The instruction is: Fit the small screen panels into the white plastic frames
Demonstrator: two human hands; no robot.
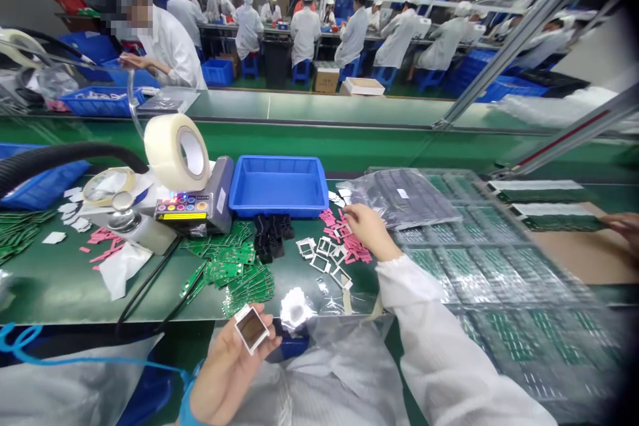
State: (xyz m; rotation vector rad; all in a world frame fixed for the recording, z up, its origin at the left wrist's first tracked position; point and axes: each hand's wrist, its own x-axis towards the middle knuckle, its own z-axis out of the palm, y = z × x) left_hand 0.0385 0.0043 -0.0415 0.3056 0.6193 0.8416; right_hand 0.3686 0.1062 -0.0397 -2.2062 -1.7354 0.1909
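Near the bench's front edge, the left hand (225, 365) grasped a white-framed screen (251, 329); a loosened hold could have dropped it. Farther right, the right hand (370, 229) was at the pink strips (358, 251), grip unclear to me; its sleeve (412, 287) might have scattered them.

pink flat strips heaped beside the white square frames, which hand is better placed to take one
Probably the right hand: it is at the pink flat strips. The left hand is farther off and holds a dark square part in a white frame.
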